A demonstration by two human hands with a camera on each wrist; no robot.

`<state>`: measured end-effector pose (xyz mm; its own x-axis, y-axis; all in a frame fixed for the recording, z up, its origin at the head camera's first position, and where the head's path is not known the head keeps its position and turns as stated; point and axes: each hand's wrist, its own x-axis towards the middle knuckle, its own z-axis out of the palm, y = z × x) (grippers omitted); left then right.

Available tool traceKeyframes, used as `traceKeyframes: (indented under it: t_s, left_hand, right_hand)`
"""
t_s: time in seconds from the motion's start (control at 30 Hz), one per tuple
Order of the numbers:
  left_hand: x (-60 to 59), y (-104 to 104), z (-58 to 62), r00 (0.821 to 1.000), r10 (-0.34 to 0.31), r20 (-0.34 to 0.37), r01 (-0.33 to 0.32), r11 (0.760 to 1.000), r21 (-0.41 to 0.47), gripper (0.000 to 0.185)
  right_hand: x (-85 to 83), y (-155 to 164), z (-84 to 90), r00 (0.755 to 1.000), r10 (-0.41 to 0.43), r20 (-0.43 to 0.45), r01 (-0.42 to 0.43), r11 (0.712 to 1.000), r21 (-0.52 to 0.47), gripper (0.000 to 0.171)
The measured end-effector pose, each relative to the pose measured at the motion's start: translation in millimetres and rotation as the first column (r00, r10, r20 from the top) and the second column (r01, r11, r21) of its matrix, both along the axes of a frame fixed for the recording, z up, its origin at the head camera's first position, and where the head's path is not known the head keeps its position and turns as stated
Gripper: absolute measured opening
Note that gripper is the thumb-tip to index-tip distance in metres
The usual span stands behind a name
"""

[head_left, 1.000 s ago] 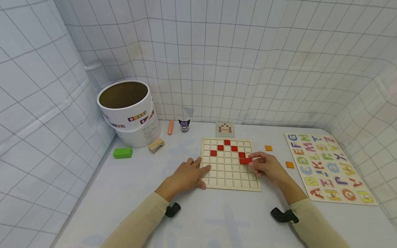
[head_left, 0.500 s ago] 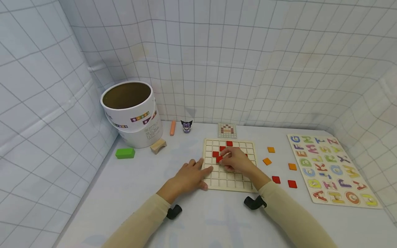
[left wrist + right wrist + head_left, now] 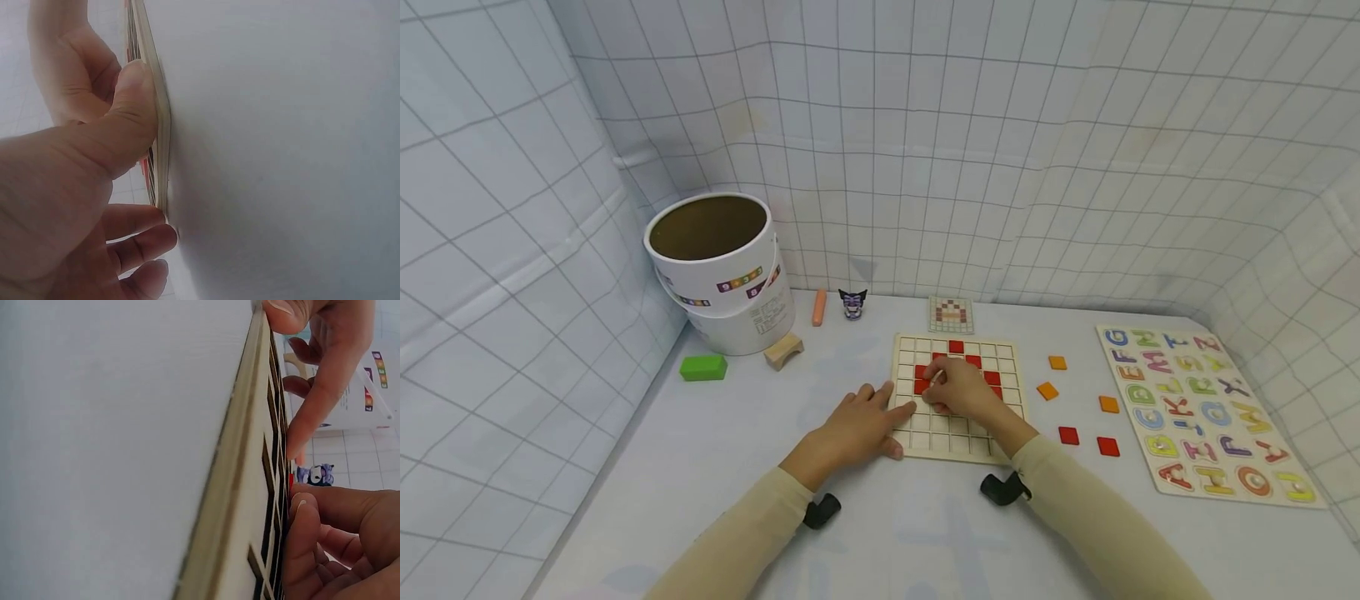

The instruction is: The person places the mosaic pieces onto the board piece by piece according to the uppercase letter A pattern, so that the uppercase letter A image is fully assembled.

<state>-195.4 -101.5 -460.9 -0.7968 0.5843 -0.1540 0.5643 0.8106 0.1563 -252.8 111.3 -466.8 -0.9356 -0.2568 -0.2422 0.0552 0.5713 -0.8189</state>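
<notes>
Lower now, the right hand pinches a flat red square tile over the gridded wooden board.

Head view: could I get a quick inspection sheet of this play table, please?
Surface: white table, grid-patterned sheets round it.
Job's things: wooden grid board with red tiles set in cells; pattern card behind it.
Clutter: loose orange tiles and red tiles right of the board; alphabet puzzle; white tubs; green block; wooden arch; small figure.
Grippers: left hand rests on the board's left edge; right hand presses a red tile into a cell.
Cables: nothing seen.
Surroundings: nothing seen beyond the sheets.
</notes>
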Motion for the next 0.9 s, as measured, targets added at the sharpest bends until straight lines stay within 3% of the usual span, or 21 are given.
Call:
traceKeyframes:
  t_s: [0.13, 0.3, 0.47, 0.63, 0.9]
  left_hand:
    - [-0.4, 0.1, -1.3, 1.0, 0.0, 0.0, 0.0, 1.0, -0.001, 0.075]
    - [-0.2, 0.4, -1.5, 1.0, 0.011, 0.023, -0.011, 1.0, 0.015, 0.076]
    - [0.5, 0.6, 1.9, 0.999, 0.024, 0.035, -0.024, 1.0, 0.001, 0.075]
    - [3.1, 0.1, 3.8, 0.999, 0.018, 0.036, -0.018, 1.0, -0.005, 0.075]
    - [3.0, -0.7, 2.7, 0.999, 0.026, 0.038, -0.026, 1.0, -0.01, 0.076]
  right_hand:
    - [6.0, 19.0, 7.9, 0.999, 0.023, -0.045, -0.026, 0.997, -0.073, 0.029]
    - [27.7, 78.6, 33.1, 0.989, -0.019, -0.147, -0.005, 0.987, -0.162, 0.03]
    - [66.3, 150.5, 49.3, 0.97, -0.107, -0.218, 0.092, 0.993, -0.081, 0.034]
    - [98.1, 204.3, 41.2, 0.985, -0.131, -0.115, 0.131, 0.991, -0.002, 0.039]
    - [113.1, 233.1, 20.7, 0.983, -0.18, 0.028, 0.182, 0.982, -0.05, 0.054]
